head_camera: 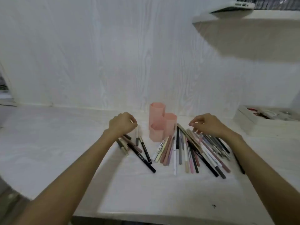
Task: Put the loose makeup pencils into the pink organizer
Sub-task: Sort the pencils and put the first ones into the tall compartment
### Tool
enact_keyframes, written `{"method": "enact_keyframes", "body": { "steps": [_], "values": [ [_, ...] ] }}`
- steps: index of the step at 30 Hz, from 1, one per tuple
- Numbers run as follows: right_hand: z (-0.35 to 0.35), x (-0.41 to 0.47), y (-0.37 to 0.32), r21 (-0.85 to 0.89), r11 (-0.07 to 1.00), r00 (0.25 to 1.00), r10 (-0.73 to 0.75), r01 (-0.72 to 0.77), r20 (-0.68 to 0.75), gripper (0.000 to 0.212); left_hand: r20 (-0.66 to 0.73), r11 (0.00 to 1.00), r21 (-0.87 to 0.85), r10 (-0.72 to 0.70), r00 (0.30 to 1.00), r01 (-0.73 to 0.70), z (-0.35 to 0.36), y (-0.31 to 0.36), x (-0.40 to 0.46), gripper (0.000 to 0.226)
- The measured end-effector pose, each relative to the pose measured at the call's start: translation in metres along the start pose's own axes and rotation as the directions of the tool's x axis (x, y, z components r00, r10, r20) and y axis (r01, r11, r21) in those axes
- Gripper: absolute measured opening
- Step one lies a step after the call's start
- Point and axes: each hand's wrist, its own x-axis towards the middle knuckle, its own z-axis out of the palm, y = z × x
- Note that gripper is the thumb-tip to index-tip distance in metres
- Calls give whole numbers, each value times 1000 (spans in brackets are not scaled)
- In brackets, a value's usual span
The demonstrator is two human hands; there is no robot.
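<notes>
The pink organizer (159,122), three joined hexagonal tubes, stands upright at the back of the white desk (146,189). To its left lies a small group of loose pencils (138,151). A large fan of loose pencils (194,153) is spread out to its right. My left hand (122,123) hovers over the small group with fingers curled, its fingertips at the top end of a pale pencil (137,135). My right hand (207,125) reaches down onto the far end of the large fan, fingertips among the pencils. Whether it grips one is hidden.
A white tray (248,120) with small items sits at the right back of the desk. A shelf (243,21) juts out from the wall at upper right, with a laptop (233,6) on it. The wood-grain wall (113,62) stands just behind the organizer.
</notes>
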Motion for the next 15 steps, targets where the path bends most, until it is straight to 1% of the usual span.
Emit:
{"method": "enact_keyframes", "body": {
  "steps": [3,6,9,11,13,15],
  "values": [
    [13,11,9,-2,999,999,50,-50,6,15,2,996,76,-41,999,41,17,-4,10,19],
    [26,19,17,-83,994,997,76,-74,16,20,13,991,124,-61,998,59,33,-4,12,26],
    [36,25,18,-177,977,993,115,-115,-7,22,5,983,171,-71,997,69,41,-2,15,20],
    [41,31,18,-206,966,987,163,-158,4,24,46,983,164,-89,995,80,44,1,20,19],
    [45,35,15,-237,950,975,219,-203,42,28,113,986,130,-122,986,107,45,1,24,27],
    [46,41,11,-292,927,962,265,-234,70,24,170,987,88,-148,974,134,46,2,31,30]
  ]
}}
